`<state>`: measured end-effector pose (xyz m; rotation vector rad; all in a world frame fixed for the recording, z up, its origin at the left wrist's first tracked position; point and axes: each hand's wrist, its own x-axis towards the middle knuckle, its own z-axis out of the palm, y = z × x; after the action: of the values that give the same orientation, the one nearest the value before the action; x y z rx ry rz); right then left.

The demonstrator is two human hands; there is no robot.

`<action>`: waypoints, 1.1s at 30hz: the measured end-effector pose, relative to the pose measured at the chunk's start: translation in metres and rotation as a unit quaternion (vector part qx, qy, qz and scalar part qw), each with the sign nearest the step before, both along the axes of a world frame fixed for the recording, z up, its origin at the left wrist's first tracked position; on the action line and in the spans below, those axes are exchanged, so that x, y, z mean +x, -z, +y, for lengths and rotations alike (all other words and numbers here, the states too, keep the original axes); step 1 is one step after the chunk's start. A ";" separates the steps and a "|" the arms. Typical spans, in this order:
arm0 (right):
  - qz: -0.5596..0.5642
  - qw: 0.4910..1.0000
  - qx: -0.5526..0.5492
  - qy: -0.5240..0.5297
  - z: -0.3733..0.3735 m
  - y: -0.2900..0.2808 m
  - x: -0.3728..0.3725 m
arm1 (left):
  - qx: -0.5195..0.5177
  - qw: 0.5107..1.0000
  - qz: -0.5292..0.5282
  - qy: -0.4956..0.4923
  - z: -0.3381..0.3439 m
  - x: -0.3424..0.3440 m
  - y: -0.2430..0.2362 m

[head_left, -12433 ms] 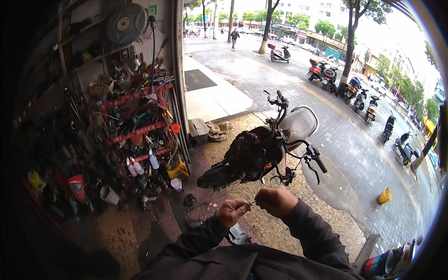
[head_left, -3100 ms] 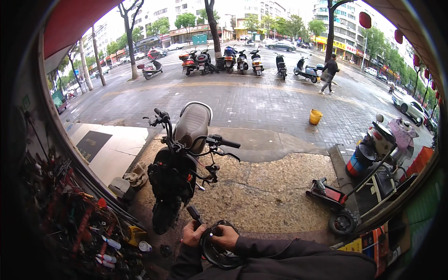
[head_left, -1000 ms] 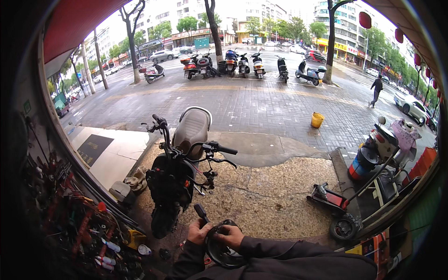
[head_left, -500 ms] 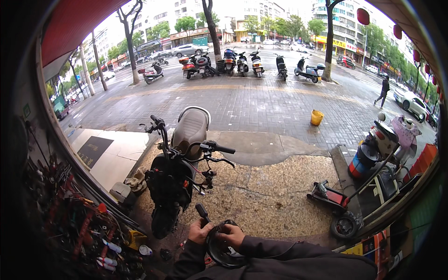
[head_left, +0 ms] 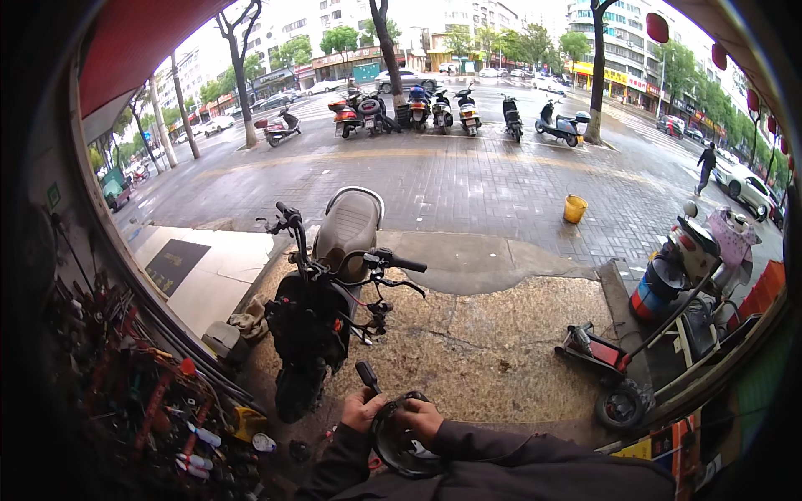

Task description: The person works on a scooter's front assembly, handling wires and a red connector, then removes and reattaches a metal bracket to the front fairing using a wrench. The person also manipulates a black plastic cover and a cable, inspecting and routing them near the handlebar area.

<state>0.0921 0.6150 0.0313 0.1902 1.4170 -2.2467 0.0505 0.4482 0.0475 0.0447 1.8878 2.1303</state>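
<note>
Low in the view, both hands are closed on a round, glossy black part with a ring-like rim, close against my body. My left hand grips its upper left edge. A short dark handle-like piece sticks up past those fingers; whether it belongs to the round part I cannot tell. My right hand has its fingers bent over the top of the rim, and the fingertips are partly hidden. Just beyond the hands stands a partly stripped scooter with bare handlebars and a grey seat, its front toward me.
Tools and bottles crowd the lower left. At right are a red floor jack, a small wheel and a drum. A yellow bucket stands on the wet pavement; parked scooters line the street.
The whole view has shifted slightly, so the scene sits a little further right. My hands keep their hold on the round part, with little visible movement.
</note>
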 end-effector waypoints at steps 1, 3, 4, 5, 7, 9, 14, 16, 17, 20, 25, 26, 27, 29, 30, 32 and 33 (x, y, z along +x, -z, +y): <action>-0.028 0.999 -0.020 0.007 0.001 -0.002 -0.001 | -0.019 1.000 -0.013 -0.011 0.000 -0.002 0.000; -0.034 0.999 0.001 -0.004 0.003 -0.003 -0.002 | -0.007 1.000 0.011 0.003 0.000 -0.002 0.000; -0.004 1.000 0.011 0.000 0.002 -0.003 -0.002 | -0.008 1.000 0.012 0.004 0.000 -0.002 -0.001; 0.004 1.000 0.016 -0.002 0.002 -0.002 -0.002 | -0.015 1.000 0.004 0.006 -0.001 -0.001 -0.002; -0.079 0.995 -0.052 0.039 0.001 -0.001 -0.002 | -0.030 0.999 -0.008 0.011 -0.001 -0.001 -0.006; 0.021 1.000 0.020 -0.004 -0.002 0.002 -0.001 | -0.046 0.999 0.025 0.012 -0.001 0.000 -0.009; -0.084 0.996 -0.032 0.029 0.001 0.006 -0.005 | -0.042 0.999 0.033 0.009 0.002 -0.002 -0.010; -0.008 1.000 0.018 0.016 0.001 0.008 -0.005 | -0.046 0.998 0.036 -0.004 0.002 -0.002 -0.009; 0.028 0.999 0.043 0.017 0.000 0.010 -0.005 | -0.009 1.000 0.017 -0.001 0.003 -0.003 -0.008; -0.027 0.999 -0.022 0.022 -0.002 0.013 -0.004 | -0.063 0.998 0.007 -0.007 0.003 -0.004 -0.008; 0.014 0.999 -0.007 0.050 -0.008 0.015 -0.004 | -0.047 0.999 0.006 0.003 0.004 -0.005 -0.012; -0.063 0.995 -0.050 0.055 -0.006 0.014 -0.005 | -0.035 0.999 0.015 0.004 0.004 -0.005 -0.012; -0.039 0.999 0.013 0.033 -0.004 0.013 -0.006 | -0.034 0.999 0.017 0.004 0.004 -0.006 -0.013; 0.064 0.997 0.032 0.021 -0.005 0.011 -0.008 | -0.027 0.999 0.016 0.004 0.004 -0.007 -0.012; 0.087 0.996 0.032 -0.009 -0.007 0.010 -0.008 | -0.023 1.000 0.013 0.004 0.003 -0.007 -0.012; 0.019 0.999 0.032 0.010 -0.006 0.009 -0.008 | -0.020 1.000 0.011 -0.001 0.002 -0.008 -0.011; 0.004 0.999 0.028 0.025 -0.006 0.008 -0.009 | -0.021 1.000 0.011 -0.002 0.001 -0.009 -0.010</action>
<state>0.0833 0.6088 0.0232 0.2388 1.4950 -2.2523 0.0419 0.4492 0.0574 0.0553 1.9452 2.1011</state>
